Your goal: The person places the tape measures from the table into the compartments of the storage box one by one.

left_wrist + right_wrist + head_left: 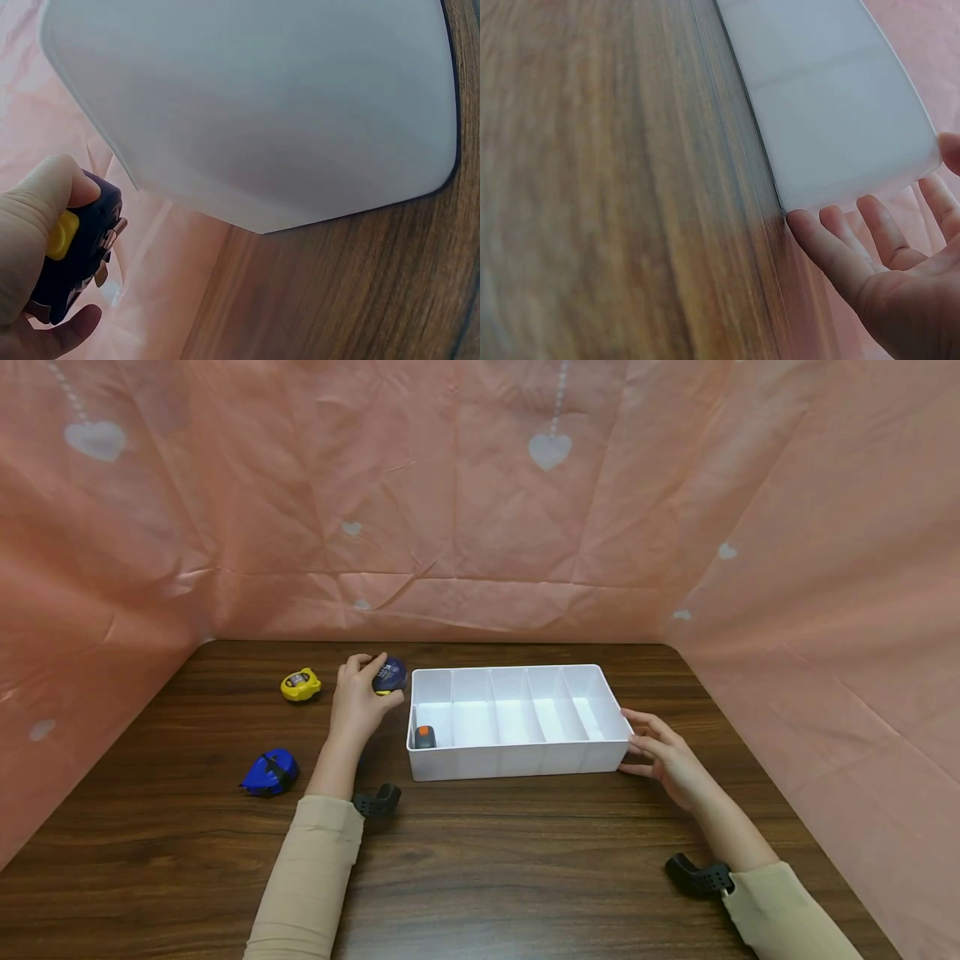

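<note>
My left hand (356, 697) grips a dark blue tape measure (390, 676) with a yellow button, between thumb and fingers. It is just off the table, by the left end of a white divided box (521, 760). In the left wrist view, the tape measure (82, 240) shows its metal end hook, apart from the box wall (262, 112). Fingertips of my right hand (671, 764) touch the box's right end, the fingers mostly extended along the wall (840, 112). A dark grey item with an orange top (425, 737) stands in the leftmost compartment.
A yellow tape measure (301, 685) lies at the back left of the wooden table (480, 860). Nearer the front is a blue teardrop-shaped case (271, 772) with a black band. Pink cloth (450, 510) hangs behind and along both sides.
</note>
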### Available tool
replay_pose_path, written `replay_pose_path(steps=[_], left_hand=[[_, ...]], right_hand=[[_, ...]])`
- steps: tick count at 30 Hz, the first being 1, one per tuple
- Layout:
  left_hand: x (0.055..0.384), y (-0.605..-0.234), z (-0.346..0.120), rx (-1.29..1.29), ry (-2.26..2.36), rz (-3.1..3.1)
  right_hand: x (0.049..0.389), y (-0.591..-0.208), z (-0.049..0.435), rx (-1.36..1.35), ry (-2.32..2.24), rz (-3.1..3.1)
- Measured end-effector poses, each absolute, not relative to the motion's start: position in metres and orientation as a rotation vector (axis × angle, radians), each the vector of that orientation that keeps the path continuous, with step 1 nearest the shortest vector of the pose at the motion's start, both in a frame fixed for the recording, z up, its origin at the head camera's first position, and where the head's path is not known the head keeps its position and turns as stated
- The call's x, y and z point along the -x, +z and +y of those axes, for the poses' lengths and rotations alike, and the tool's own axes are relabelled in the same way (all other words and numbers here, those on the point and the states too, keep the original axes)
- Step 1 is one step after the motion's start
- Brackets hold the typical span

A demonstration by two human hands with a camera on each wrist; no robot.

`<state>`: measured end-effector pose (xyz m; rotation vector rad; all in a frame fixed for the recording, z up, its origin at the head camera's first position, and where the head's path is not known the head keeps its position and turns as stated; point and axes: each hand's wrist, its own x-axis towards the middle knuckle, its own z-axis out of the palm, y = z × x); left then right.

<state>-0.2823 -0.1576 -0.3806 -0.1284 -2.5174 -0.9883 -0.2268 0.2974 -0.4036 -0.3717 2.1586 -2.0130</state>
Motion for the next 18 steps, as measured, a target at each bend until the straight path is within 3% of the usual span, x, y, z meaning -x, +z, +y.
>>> replay_pose_path(steps=[18], left_hand=[[0.2788, -0.3705, -0.1517, 0.169, -1.014, -2.496]], right_hand=[[0.2281, -0.4035, 0.2973, 0.365, -2.01, 2.157]])
